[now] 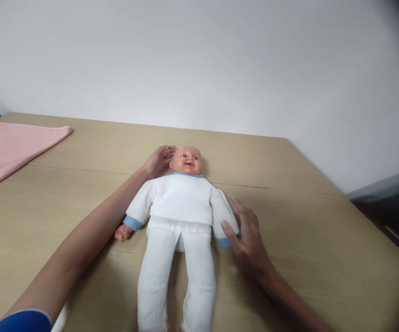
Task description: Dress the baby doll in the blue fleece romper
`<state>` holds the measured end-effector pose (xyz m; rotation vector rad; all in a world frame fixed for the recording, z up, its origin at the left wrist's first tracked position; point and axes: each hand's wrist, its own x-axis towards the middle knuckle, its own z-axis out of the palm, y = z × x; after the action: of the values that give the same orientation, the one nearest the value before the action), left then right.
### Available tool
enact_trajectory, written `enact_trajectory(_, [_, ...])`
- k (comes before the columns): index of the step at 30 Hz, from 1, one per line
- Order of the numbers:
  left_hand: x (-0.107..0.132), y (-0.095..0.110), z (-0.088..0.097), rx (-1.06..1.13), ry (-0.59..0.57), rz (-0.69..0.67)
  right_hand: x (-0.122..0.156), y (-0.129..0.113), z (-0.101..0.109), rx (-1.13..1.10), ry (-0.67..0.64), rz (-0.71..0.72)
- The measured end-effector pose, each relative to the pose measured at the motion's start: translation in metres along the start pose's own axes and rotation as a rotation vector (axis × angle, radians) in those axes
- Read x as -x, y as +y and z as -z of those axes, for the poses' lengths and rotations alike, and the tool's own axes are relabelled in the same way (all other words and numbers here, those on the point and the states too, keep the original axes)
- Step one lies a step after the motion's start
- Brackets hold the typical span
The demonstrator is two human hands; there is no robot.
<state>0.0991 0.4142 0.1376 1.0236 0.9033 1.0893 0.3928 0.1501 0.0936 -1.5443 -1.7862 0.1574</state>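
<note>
nearest us is our blue sleeve; the doll lies face-up on the table between our left hand, stretched out beside its head, and our right hand, spread wide, thumb over its white arm.

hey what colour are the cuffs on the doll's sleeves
Both cuffs are blue, clearest in the head view.

A lone head-worn camera looks forward and down across the surface from the foot end of the doll, close enough for the bottom edge to crop its legs, with the wall beyond filling the top of the frame.
</note>
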Motion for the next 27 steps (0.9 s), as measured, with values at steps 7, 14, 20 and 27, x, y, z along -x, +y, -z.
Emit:
enact_trajectory(7, [0.114, 0.053, -0.006, -0.568, 0.205, -0.474, -0.011, -0.005, -0.007, -0.028, 0.222, 0.045])
enact_trajectory(14, [0.297, 0.049, -0.072, -0.711, -0.357, -0.676, 0.024, -0.071, 0.033, -0.087, 0.394, 0.183])
enact_trajectory(20, [0.407, -0.022, -0.046, -0.968, -0.098, -0.666, 0.166, -0.13, 0.049, -0.068, 0.214, 0.254])
enact_trajectory(27, [0.426, -0.102, -0.001, -1.056, 0.113, -0.573, 0.203, -0.128, 0.01, 0.044, 0.045, 0.148])
